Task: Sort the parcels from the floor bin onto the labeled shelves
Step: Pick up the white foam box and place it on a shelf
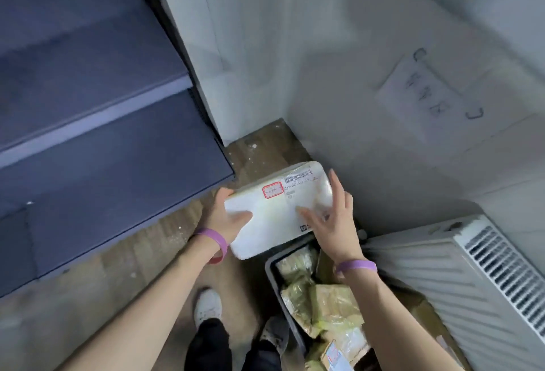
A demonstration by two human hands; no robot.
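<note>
Dim even light, motion blur, wide-angle edge distortion

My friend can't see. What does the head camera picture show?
A white parcel is held up: the left hand grips its edge, the right hand touches its top. Below sits a dark bin of more parcels, with blue shelves on the left.

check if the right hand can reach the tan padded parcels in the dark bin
Likely yes: the right hand just rests on the white flat parcel; the tan padded parcels lie uncovered in the dark bin below.
</note>
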